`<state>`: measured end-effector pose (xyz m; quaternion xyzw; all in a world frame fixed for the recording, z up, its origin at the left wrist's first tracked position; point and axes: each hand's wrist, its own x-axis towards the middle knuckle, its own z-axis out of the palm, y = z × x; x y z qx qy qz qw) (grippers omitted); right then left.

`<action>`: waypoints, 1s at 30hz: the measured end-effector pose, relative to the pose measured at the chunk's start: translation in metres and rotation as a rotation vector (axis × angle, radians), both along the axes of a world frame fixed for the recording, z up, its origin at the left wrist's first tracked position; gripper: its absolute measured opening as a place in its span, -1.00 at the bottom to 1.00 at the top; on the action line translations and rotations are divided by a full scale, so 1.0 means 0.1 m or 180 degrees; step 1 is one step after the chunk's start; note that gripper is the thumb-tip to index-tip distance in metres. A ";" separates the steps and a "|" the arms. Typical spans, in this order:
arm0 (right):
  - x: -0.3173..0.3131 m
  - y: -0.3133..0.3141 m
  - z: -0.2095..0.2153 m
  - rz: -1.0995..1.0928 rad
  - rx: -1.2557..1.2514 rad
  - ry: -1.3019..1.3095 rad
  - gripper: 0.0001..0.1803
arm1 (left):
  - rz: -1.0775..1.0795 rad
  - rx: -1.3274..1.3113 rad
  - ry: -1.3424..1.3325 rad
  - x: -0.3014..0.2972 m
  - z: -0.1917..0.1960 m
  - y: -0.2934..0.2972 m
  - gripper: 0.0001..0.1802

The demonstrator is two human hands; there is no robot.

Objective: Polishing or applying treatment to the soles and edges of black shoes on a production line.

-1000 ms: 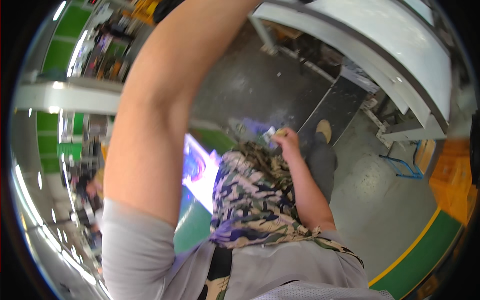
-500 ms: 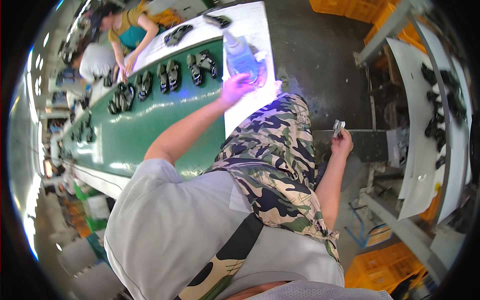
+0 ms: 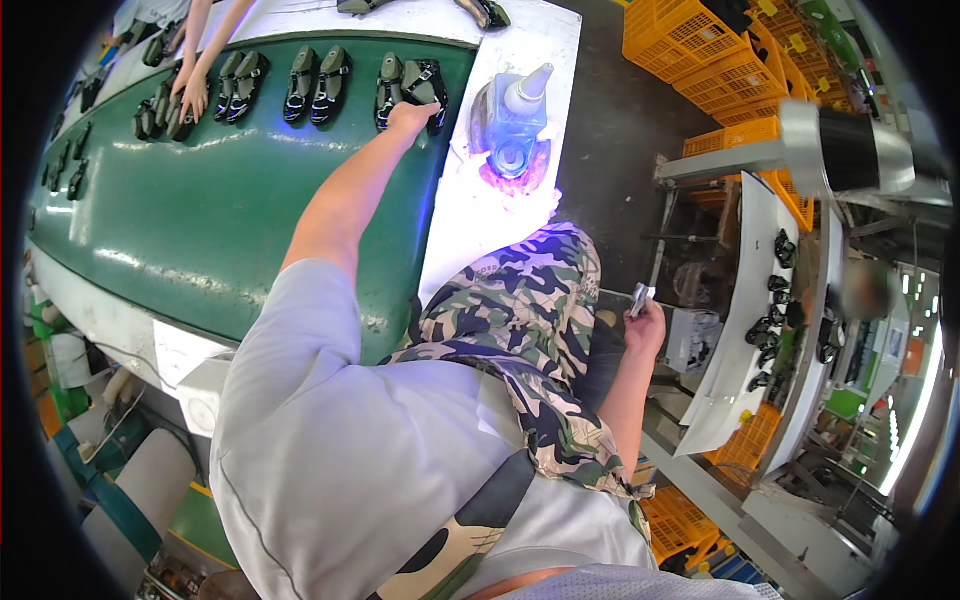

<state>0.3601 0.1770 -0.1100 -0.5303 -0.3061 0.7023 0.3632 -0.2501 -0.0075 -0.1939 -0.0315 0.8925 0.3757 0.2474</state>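
Observation:
My left hand reaches over the green belt and grips the lower end of a black strapped shoe, which lies slanted. Its mate stands close on the left. In my right hand, held low by my right leg, is a small silvery piece pinched between the fingers; its kind is unclear. A translucent blue squeeze bottle with a pale nozzle stands on the white tabletop right of my left hand, under bright violet light.
More pairs of black shoes line the green belt. A co-worker's hands touch shoes at the far left. The white table edge borders the belt. To my right are a rack shelf with dark shoes and orange crates.
My left hand has left the blue bottle and moved left onto the black shoe. My right hand still holds the silvery piece. The view has turned, showing more crates.

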 end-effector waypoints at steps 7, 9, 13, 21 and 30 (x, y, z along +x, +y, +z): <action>0.14 -0.07 0.14 0.0038 -0.0109 -0.0436 -0.90 | 0.1149 0.0266 -0.0457 -0.31 -0.34 0.37 0.01; 0.17 -0.08 0.18 -0.0104 -0.0128 -0.0548 -0.91 | 0.0788 -0.0020 -0.0120 -0.18 -0.13 0.55 -0.02; 0.14 -0.02 0.28 -0.0120 -0.0117 -0.0480 -0.88 | -0.0480 -0.0495 0.1327 -0.16 0.12 0.38 -0.19; -0.19 0.06 0.22 0.0111 -0.0033 -0.0477 -0.91 | -0.0683 -0.1034 0.0409 -0.64 0.13 -0.07 -0.27; -0.39 0.16 0.16 0.0194 -0.0133 -0.0318 -0.90 | -0.1366 -0.1016 0.0204 -0.60 0.19 -0.48 -0.20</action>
